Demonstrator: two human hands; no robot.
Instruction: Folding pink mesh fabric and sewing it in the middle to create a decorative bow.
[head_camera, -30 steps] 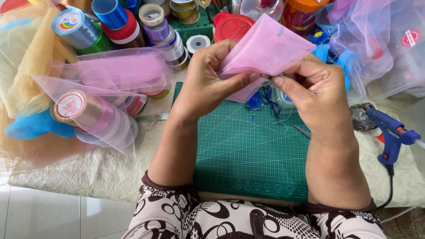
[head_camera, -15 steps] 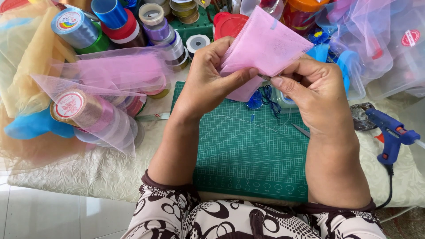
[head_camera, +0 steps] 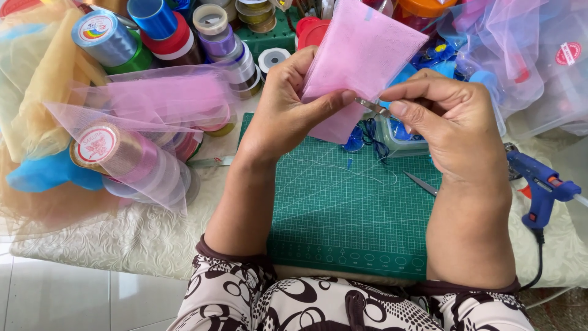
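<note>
Centre frame, the left hand [head_camera: 288,110] pinches the folded pink fabric [head_camera: 358,55] upright, steadying its edge while the right hand [head_camera: 450,125] grips small metal tweezers [head_camera: 372,108] there.

A home craft table: green cutting mat [head_camera: 343,214], ribbon spools [head_camera: 116,37] (many colours), blue glue gun [head_camera: 542,187].

ribbon spools [head_camera: 153,43] left of cutting mat [head_camera: 343,214], glue gun [head_camera: 542,187] right

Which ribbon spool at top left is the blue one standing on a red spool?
The shiny blue spool, stacked on the red spool. The neighbouring silver-blue spool sits on a green one instead.
</note>
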